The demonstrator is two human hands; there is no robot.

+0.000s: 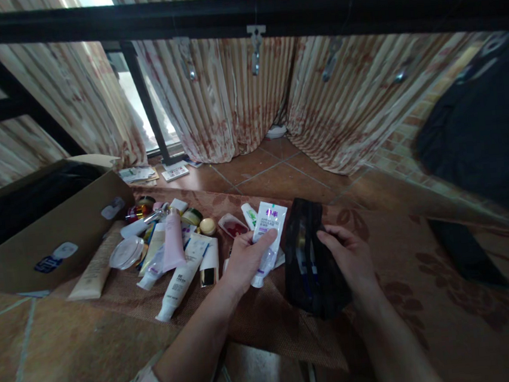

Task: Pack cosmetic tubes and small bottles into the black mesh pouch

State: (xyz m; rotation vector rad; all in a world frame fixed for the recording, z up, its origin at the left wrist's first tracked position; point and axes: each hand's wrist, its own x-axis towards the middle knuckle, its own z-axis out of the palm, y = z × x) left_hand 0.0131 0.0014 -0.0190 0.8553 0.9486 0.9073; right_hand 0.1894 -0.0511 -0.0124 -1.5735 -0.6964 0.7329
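My left hand [244,258] is closed around a white tube with purple print [270,218], its cap end pointing down toward me. Just right of it stands a black mesh pouch [296,271], with slim items showing dimly inside. My right hand [348,254] grips the pouch's right edge at the opening, thumb on the near side. Behind the held tube lies a smaller white and green tube [248,214]. Left of my left hand sit a clear dish with something red [232,225] and a white bottle with a dark, shiny cap [210,264].
Several cosmetics lie piled at left, among them a pink tube [173,238], a white tube [184,274], a beige tube [97,266] and a round clear jar [126,252]. A cardboard box [81,214] stands beyond them. A dark phone-like slab [465,252] rests on the brown cloth [390,250] at right.
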